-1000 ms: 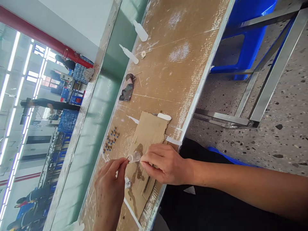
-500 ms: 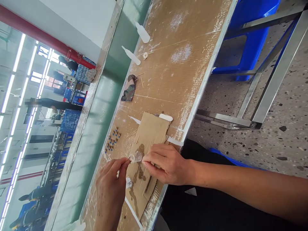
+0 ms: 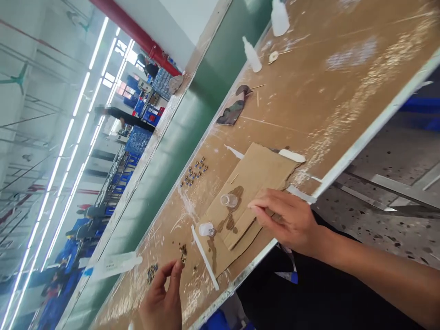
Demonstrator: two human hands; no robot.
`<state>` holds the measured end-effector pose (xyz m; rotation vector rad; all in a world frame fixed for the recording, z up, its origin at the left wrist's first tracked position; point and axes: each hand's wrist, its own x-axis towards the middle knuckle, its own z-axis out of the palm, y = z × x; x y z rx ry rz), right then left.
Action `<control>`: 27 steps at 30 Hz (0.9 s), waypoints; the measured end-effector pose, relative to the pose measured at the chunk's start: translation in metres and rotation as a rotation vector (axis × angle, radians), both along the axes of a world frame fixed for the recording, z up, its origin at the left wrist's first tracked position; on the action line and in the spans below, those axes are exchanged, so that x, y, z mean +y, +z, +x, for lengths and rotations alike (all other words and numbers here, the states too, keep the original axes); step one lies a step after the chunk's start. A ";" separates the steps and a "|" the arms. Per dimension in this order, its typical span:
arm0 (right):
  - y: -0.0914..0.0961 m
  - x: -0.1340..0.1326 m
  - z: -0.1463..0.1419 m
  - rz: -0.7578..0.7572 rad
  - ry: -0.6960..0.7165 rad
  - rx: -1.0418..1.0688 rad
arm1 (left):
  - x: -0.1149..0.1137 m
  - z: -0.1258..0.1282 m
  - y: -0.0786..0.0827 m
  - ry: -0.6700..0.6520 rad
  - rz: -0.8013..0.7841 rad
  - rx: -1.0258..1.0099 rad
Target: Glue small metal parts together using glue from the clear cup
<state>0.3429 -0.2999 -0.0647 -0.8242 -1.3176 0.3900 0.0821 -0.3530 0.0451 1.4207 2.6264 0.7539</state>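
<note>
My left hand [image 3: 163, 291] is low in the view, thumb and forefinger pinched together at the edge of a small pile of brass-coloured parts [image 3: 183, 251]. Whatever is between those fingertips is too small to make out. My right hand [image 3: 287, 220] hovers over the near edge of a cardboard piece [image 3: 264, 160], its fingers closed in a pinch whose contents are hidden. Between the hands, a small clear cup [image 3: 229, 200] stands on the stained cardboard. Beside it is a white, crumpled-looking lump [image 3: 206, 229]. A thin wooden stick [image 3: 234, 178] lies on the cardboard.
Several small blue-and-brass parts [image 3: 194, 173] stand in rows; more lie in a dark cluster [image 3: 152, 272]. White squeeze bottles [image 3: 252, 56] and a camouflage cloth [image 3: 235, 105] lie along the back ledge. A larger clear bottle [image 3: 115, 265] is at the left. People work in the background.
My left hand has moved away from the cup, down and left to the brass parts. My right hand has drawn back slightly from the cup. The camera view has shifted.
</note>
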 end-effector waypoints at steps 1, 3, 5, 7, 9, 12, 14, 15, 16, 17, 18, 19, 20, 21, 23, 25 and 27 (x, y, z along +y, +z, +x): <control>0.000 -0.001 0.000 -0.008 0.018 -0.011 | -0.010 -0.009 -0.006 0.035 -0.008 -0.038; 0.001 -0.003 -0.001 -0.018 0.035 -0.036 | -0.026 -0.024 -0.018 0.100 0.008 -0.115; 0.003 -0.006 -0.003 -0.018 0.026 -0.069 | -0.038 -0.034 -0.033 0.145 0.062 -0.202; 0.006 -0.011 -0.010 -0.016 0.034 -0.101 | -0.046 -0.040 -0.047 0.161 0.130 -0.284; 0.008 -0.018 -0.021 -0.013 0.088 -0.143 | -0.049 -0.043 -0.059 0.157 0.183 -0.335; 0.007 -0.033 -0.045 0.009 0.229 -0.200 | -0.051 -0.045 -0.071 0.166 0.246 -0.370; 0.005 -0.042 -0.064 0.018 0.330 -0.219 | -0.051 -0.046 -0.075 0.177 0.280 -0.401; 0.004 -0.046 -0.073 0.020 0.373 -0.234 | -0.051 -0.047 -0.077 0.184 0.299 -0.421; 0.004 -0.049 -0.081 0.023 0.407 -0.253 | -0.051 -0.048 -0.080 0.190 0.323 -0.440; 0.004 -0.052 -0.089 0.027 0.437 -0.277 | -0.050 -0.049 -0.083 0.192 0.348 -0.456; 0.003 -0.054 -0.096 0.030 0.467 -0.306 | -0.050 -0.050 -0.086 0.190 0.372 -0.469; 0.003 -0.055 -0.102 0.036 0.496 -0.334 | -0.049 -0.051 -0.089 0.182 0.390 -0.479; 0.003 -0.056 -0.108 0.040 0.526 -0.360 | -0.048 -0.052 -0.092 0.167 0.401 -0.490; 0.003 -0.057 -0.113 0.043 0.553 -0.384 | -0.047 -0.053 -0.095 0.147 0.407 -0.501; 0.003 -0.057 -0.121 0.044 0.587 -0.420 | -0.046 -0.055 -0.101 0.113 0.406 -0.524; 0.002 -0.057 -0.127 0.043 0.589 -0.437 | -0.044 -0.055 -0.104 0.096 0.401 -0.540; 0.001 -0.056 -0.130 0.047 0.579 -0.434 | -0.042 -0.054 -0.104 0.092 0.397 -0.551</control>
